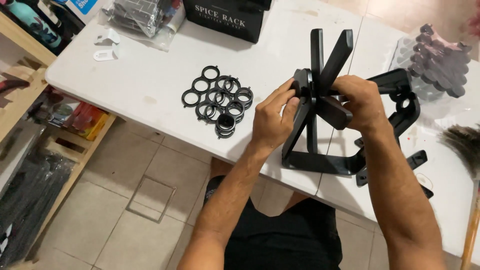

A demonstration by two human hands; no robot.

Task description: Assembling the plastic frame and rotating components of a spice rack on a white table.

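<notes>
A black plastic rack frame (317,161) stands upright on the white table (150,85), with flat black arms fanning out from a hub near its top. My left hand (273,117) presses fingers on a round black piece at the left side of that hub. My right hand (361,102) grips the hub from the right, over one black arm. A pile of several black plastic rings (219,100) lies on the table left of my left hand.
A black box (225,17) stands at the far edge, beside a clear bag of dark parts (142,17). Another bag of dark hexagonal pieces (437,60) lies at right. More black frame parts (400,100) sit behind the rack. A broom (467,150) leans at far right. Shelves stand left.
</notes>
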